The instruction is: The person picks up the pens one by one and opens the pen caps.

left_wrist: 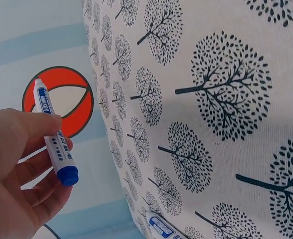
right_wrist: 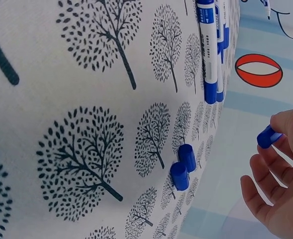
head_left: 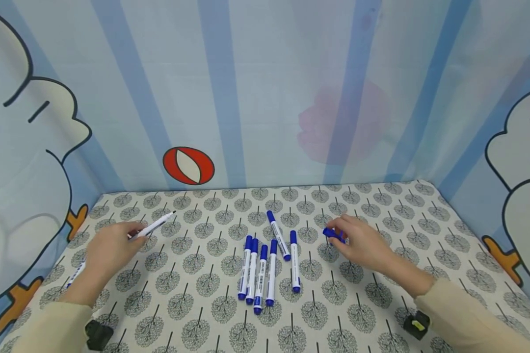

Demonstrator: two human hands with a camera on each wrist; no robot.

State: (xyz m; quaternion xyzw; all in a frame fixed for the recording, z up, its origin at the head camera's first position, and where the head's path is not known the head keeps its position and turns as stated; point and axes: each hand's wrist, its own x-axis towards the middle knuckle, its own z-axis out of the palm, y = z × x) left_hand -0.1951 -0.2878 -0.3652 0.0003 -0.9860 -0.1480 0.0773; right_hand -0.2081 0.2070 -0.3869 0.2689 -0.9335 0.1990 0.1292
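Note:
My left hand (head_left: 117,247) holds an uncapped white marker (head_left: 155,224) between thumb and fingers, its dark tip pointing up and away to the right. In the left wrist view, the marker's (left_wrist: 59,144) blue end plug sits at the lower end. Another marker (left_wrist: 162,228) lies on the cloth below this hand. At the right, my right hand (head_left: 357,242) pinches a blue marker cap (right_wrist: 269,137) between thumb and forefinger, above the cloth. Two loose blue caps (right_wrist: 186,158) stand close together on the cloth under it; the hand partly hides them in the head view.
Several capped blue-and-white markers (head_left: 260,279) lie side by side mid-table. Just right of them are two more, one slanted marker (head_left: 278,235) and one straighter marker (head_left: 295,262). A tree-print cloth (head_left: 194,304) covers the table, and a striped curtain (head_left: 265,98) hangs behind.

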